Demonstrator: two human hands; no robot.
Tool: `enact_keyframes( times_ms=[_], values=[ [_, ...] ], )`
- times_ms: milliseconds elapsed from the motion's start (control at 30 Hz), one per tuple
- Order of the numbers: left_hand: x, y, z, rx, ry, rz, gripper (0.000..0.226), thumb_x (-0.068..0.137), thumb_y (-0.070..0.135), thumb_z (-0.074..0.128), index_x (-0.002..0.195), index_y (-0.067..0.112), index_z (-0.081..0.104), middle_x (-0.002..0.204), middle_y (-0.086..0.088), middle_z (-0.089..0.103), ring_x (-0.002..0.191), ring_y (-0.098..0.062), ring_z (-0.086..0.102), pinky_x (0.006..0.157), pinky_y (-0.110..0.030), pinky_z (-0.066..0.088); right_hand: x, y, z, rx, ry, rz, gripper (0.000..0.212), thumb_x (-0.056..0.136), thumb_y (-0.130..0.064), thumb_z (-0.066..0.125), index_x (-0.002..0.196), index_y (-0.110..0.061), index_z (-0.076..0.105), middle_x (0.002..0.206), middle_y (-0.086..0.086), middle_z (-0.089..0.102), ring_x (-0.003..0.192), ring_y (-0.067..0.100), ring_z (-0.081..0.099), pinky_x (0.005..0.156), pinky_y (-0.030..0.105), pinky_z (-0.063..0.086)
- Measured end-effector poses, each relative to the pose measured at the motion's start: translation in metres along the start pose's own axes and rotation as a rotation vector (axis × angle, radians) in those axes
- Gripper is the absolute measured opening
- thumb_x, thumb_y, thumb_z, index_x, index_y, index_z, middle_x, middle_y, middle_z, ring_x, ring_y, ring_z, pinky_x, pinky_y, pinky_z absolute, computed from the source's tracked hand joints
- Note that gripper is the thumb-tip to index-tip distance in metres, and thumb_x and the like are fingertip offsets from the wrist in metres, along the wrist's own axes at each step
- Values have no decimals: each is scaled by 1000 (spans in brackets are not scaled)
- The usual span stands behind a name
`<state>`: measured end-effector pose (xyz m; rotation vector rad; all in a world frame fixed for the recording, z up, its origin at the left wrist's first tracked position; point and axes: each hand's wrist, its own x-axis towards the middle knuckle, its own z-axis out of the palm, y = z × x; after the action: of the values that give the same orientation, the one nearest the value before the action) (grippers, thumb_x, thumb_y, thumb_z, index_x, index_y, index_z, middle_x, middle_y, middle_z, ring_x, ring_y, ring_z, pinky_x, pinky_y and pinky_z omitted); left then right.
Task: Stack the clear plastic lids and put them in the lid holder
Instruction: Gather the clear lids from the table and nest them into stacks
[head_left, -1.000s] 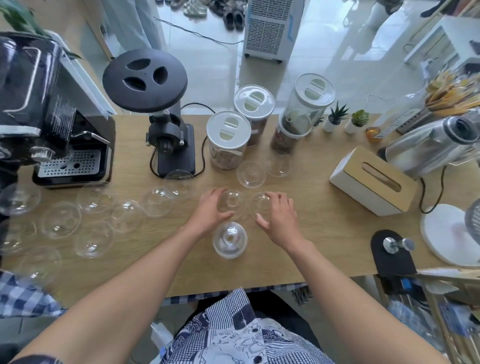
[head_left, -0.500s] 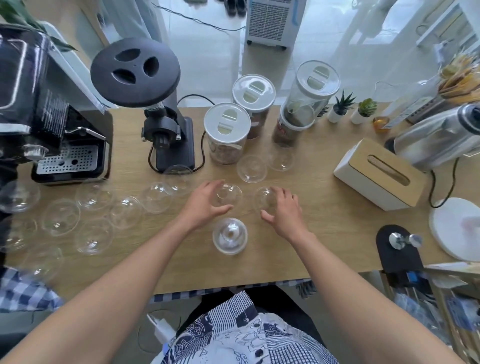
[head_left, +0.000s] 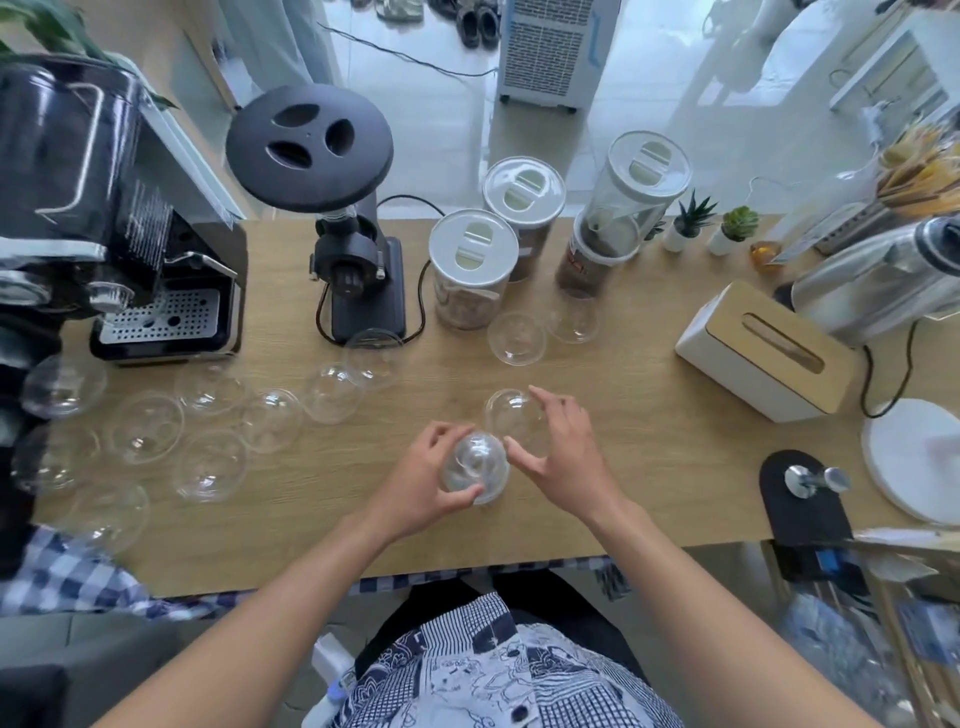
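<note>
Three lidded canisters (head_left: 471, 270) are standing at twelve o'clock on the table (head_left: 649, 467), holding brownish contents I cannot identify. The left hand (head_left: 423, 488) is curling closed around a small stack of domed lids (head_left: 475, 467) at the centre. The right hand (head_left: 563, 457) is cupping a single lid (head_left: 511, 410) at one o'clock, fingers half closed. About ten loose lids (head_left: 145, 427) are lying toward nine o'clock, two more toward twelve.

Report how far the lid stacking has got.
Barely begun. Done: a small stack of clear plastic dome lids stands at the table's near edge. In hand: left hand grips it; right hand covers another dome lid. Left: many scattered lids; no holder identifiable.
</note>
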<state>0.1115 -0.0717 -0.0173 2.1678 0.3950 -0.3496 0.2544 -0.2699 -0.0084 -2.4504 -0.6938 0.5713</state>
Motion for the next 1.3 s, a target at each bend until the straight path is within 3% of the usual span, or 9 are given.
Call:
enact_keyframes(
  times_ms=[167,367,533,633,733,867,967,1167,1300],
  values=[
    [3,0,7,-20,15,-3,110,91,44,89,178,30,23,160,12,41,138,-6,51,125,-36,49,-9,-11,15,-33,-43,-19,88,95,-68,68,168,-30,34,143,-5,49,135,14,47,116,48,51],
    [-3,-12,-3,-107,-66,-51,151,72,67,96,178,43,-10,179,7,23,161,-15,36,133,-43,37,-15,-19,25,-122,-58,-73,87,92,-59,73,165,-31,37,142,-2,50,130,17,49,112,45,51],
    [-9,-36,-29,-17,-157,-107,156,64,70,97,174,54,-13,184,-1,18,166,-23,30,135,-48,33,-19,-26,33,-199,-146,-116,90,91,-56,73,168,-31,34,150,-3,46,135,15,46,117,42,48],
    [-6,-41,-50,47,-195,-78,145,72,62,97,177,50,-3,180,4,31,161,-18,38,133,-41,36,-19,-32,33,-262,-187,-129,87,95,-49,76,168,-31,34,154,1,44,137,19,45,116,41,46],
    [5,-34,-72,146,-148,-17,113,89,45,92,177,38,23,167,7,49,148,-10,51,125,-30,42,-19,-33,32,-290,-196,-129,85,96,-50,75,167,-31,33,157,3,42,139,23,44,115,43,46],
    [32,-13,-84,214,25,84,61,104,27,77,161,25,57,150,3,63,137,-13,60,122,-33,45,-15,-30,18,-242,-177,-108,88,99,-66,63,171,-28,31,159,2,41,142,22,41,113,45,43],
    [58,3,-80,256,138,156,38,107,28,73,145,24,72,140,5,69,132,-13,62,119,-38,50,0,-20,-2,-181,-90,-67,76,105,-62,59,167,-24,39,153,2,48,137,21,45,106,42,43],
    [112,33,-60,480,268,309,21,104,21,75,123,19,85,119,3,78,124,-23,65,88,-46,64,61,23,-40,-132,116,48,41,106,-34,68,141,-13,66,126,13,66,118,35,61,95,51,55],
    [152,38,-47,714,190,332,26,95,4,80,120,11,85,120,-6,81,135,-35,67,75,-50,68,101,41,-62,-210,31,122,42,109,-31,64,147,-16,63,128,16,61,122,37,61,95,48,54]
  ],
)
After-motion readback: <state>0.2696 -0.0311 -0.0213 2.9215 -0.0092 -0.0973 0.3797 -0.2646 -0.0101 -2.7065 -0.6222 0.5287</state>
